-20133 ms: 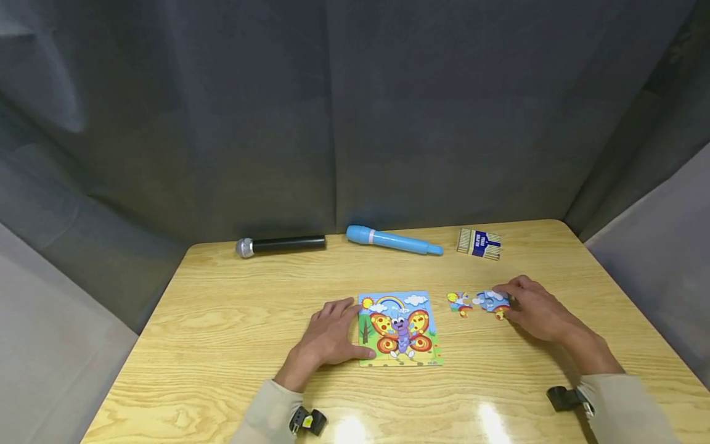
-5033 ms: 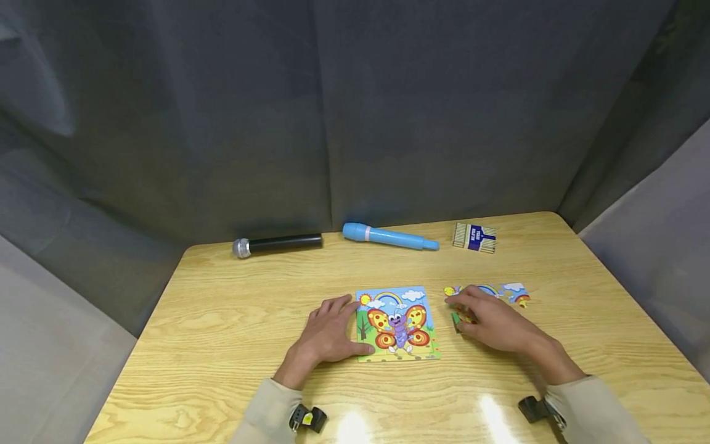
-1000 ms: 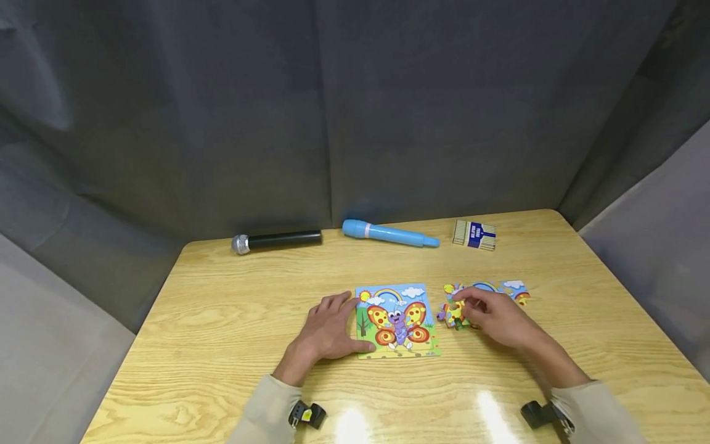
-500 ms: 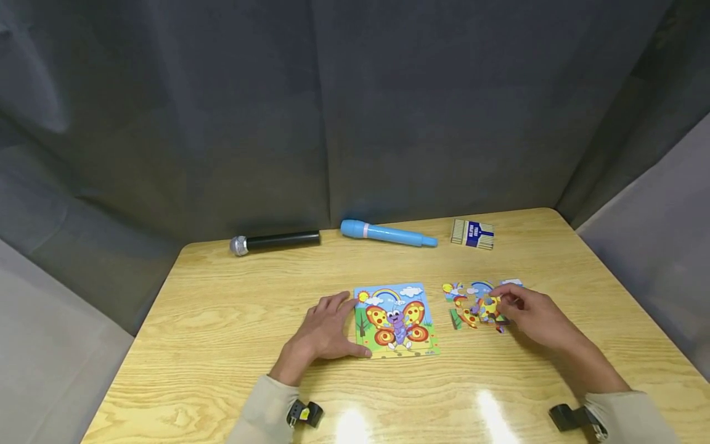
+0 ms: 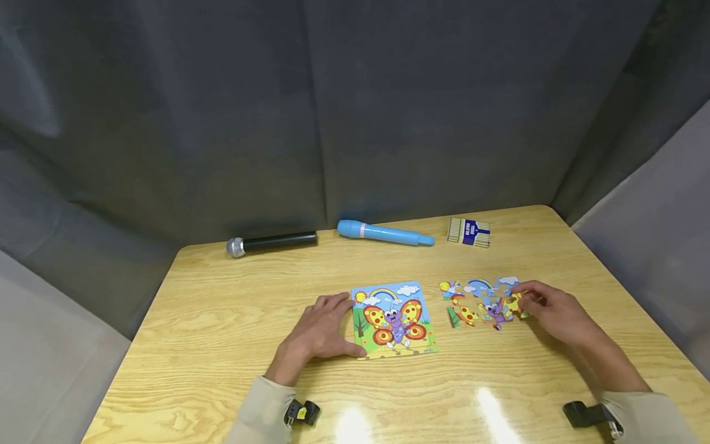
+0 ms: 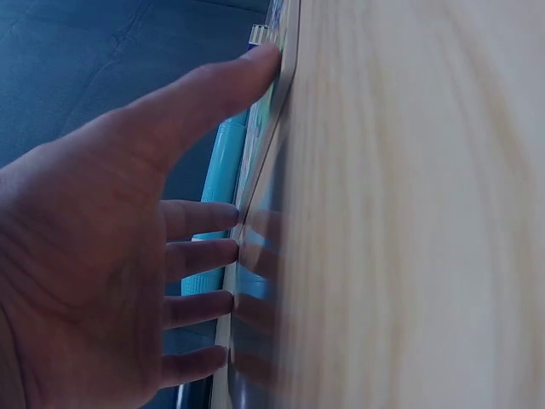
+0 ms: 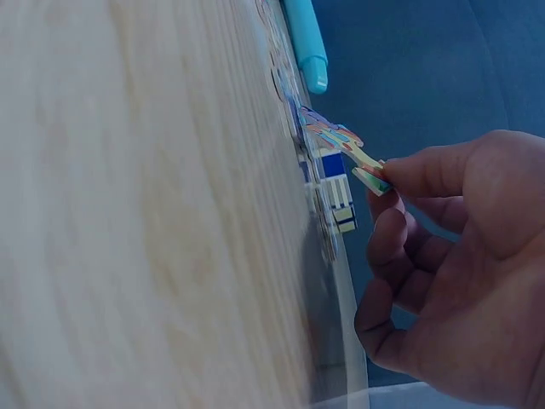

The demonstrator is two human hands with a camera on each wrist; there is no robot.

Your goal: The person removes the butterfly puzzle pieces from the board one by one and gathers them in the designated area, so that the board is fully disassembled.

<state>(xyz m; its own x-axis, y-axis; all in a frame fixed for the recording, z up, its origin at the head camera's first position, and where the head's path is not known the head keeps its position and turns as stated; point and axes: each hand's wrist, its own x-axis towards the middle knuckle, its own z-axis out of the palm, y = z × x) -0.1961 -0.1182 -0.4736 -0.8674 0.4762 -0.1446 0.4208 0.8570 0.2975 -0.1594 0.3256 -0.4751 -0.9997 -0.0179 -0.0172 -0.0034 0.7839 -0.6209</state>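
My left hand (image 5: 318, 330) rests at the left side of a square butterfly picture board (image 5: 394, 330). Its fingers lie straight along the edge, and the thumb (image 6: 255, 72) touches the lower corner. My right hand (image 5: 560, 314) pinches a jigsaw section (image 7: 341, 136) between thumb and forefinger. That section shows the purple butterfly body and a yellow wing, and it tilts up from the table in the right wrist view. Around it lie further puzzle pieces: the sun piece (image 5: 446, 288), the rainbow part (image 5: 479, 286), a white cloud piece (image 5: 507, 281), a left wing piece (image 5: 468, 316) and a green tree piece (image 5: 453, 317).
Along the back of the wooden table (image 5: 222, 345) lie a black microphone (image 5: 277, 242), a blue microphone-shaped stick (image 5: 388, 234) and a flat bundle of small sticks with a blue label (image 5: 469, 232). Dark curtains (image 5: 249, 123) hang behind.
My right hand has shifted right, bringing the body-and-wing section from beside the board to the right part of the laid-out pieces and turning it. My left hand has stayed at the board.
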